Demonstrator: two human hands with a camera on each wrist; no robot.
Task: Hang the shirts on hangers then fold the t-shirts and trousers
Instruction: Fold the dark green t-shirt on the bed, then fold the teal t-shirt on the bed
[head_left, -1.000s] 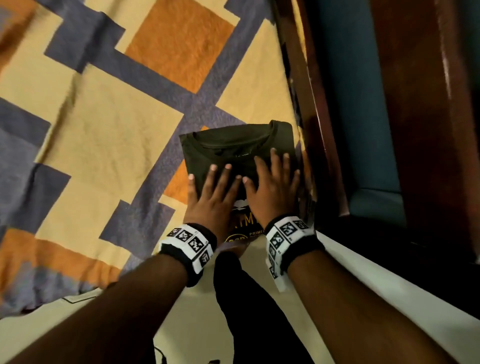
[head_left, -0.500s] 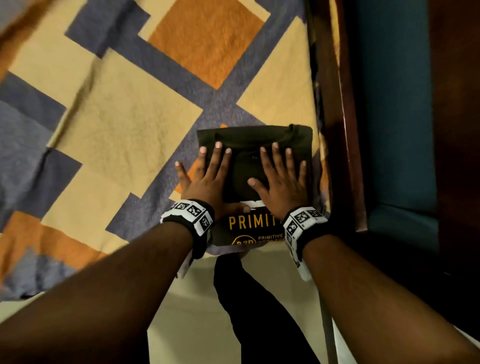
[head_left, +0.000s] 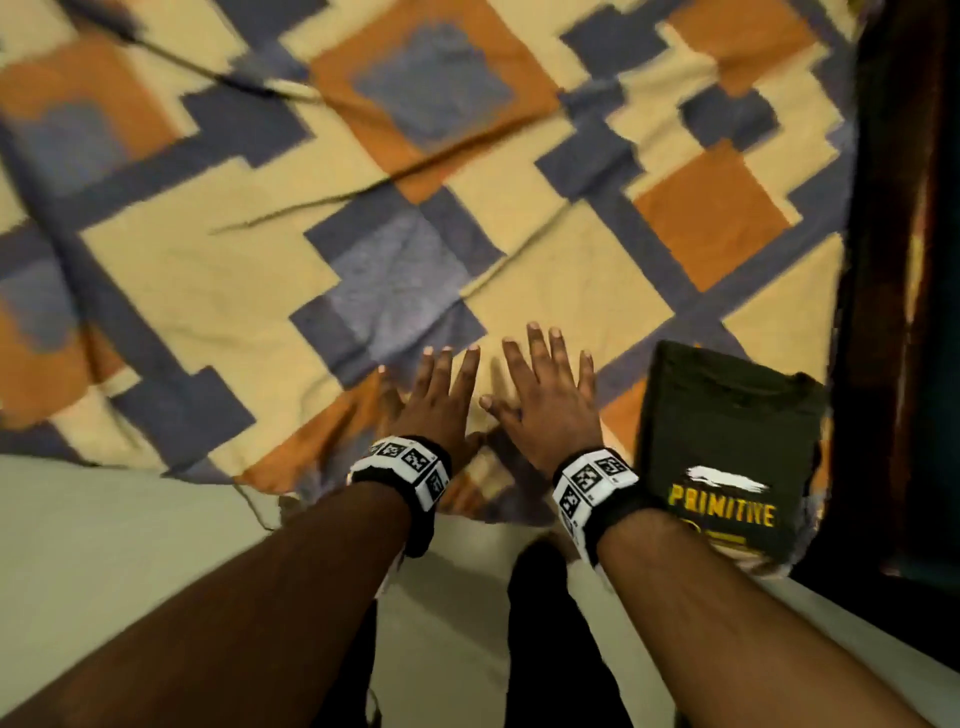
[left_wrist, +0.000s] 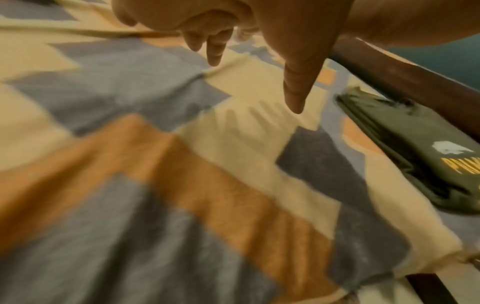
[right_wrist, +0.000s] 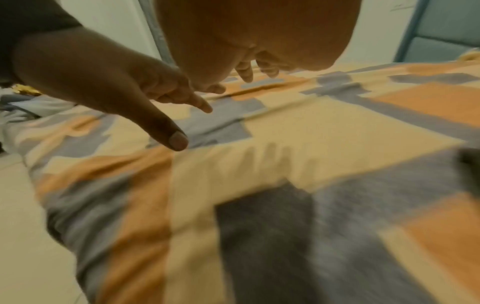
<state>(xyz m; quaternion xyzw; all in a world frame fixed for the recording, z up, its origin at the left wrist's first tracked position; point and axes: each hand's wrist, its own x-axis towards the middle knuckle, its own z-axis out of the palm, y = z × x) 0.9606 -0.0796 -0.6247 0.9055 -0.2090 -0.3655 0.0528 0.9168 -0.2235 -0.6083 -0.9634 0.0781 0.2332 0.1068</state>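
A folded dark green t-shirt (head_left: 727, 447) with yellow "PRIMITIVE" lettering lies at the bed's right edge, beside the wooden frame; the left wrist view shows the same t-shirt (left_wrist: 420, 152) flat at the right. My left hand (head_left: 441, 400) and right hand (head_left: 545, 389) hover side by side over the patterned bedspread (head_left: 249, 291), left of the t-shirt, fingers straight and spread, holding nothing. In the wrist views both hands cast finger shadows on the cloth, a little above it.
The dark wooden bed frame (head_left: 893, 260) runs along the right side. A pale floor (head_left: 130, 545) shows below the bed's near edge, with my dark trouser leg (head_left: 545, 649) against it. Light crumpled cloth (right_wrist: 31, 107) lies at the bed's far left in the right wrist view.
Both hands have lifted off the folded t-shirt and moved left over bare bedspread. The view has swung left, so the t-shirt now sits at the right.
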